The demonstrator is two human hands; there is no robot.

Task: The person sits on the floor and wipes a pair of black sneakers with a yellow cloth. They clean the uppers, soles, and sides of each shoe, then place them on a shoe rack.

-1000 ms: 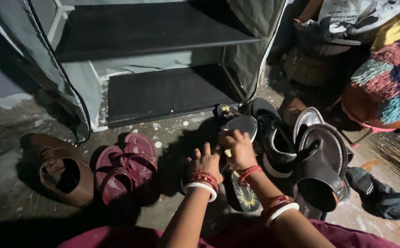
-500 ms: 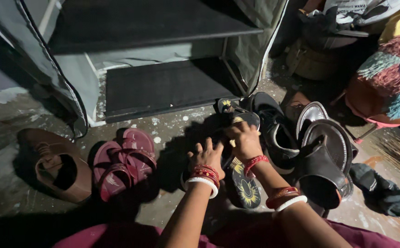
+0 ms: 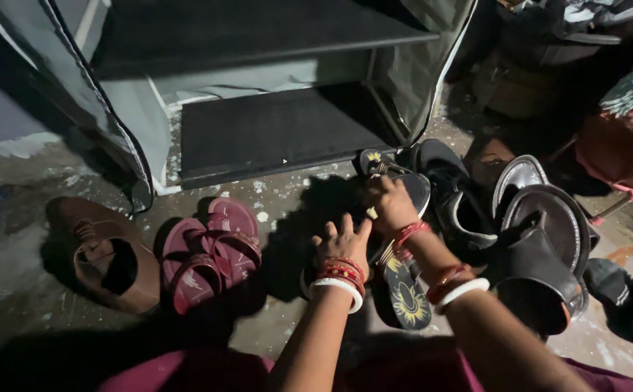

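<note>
At nine o'clock on the speckled concrete floor (image 3: 273, 327) lies a brown leather lace-up shoe (image 3: 102, 254), and just beside it, toward the middle, a pair of maroon strapped sandals (image 3: 211, 250) side by side. Up at twelve o'clock stands a fabric-covered shoe rack with black shelves (image 3: 273, 131), its cover pulled aside.

In the middle, the left hand (image 3: 344, 243), red and white bangles at the wrist, rests with fingers spread on something dark in shadow; I cannot tell what is under it. Just beside it, the right hand (image 3: 391, 207) has its fingers curled down on a dark flip-flop with a mesh-patterned sole (image 3: 412, 192), at one o'clock from the left hand. Under the right wrist lies a black flip-flop with a yellow sun print (image 3: 407, 297), and its mate's toe shows near the rack's lowest shelf.

At three o'clock is a heap of black shoes and dark slip-on sandals (image 3: 541, 239), touching one another.
</note>
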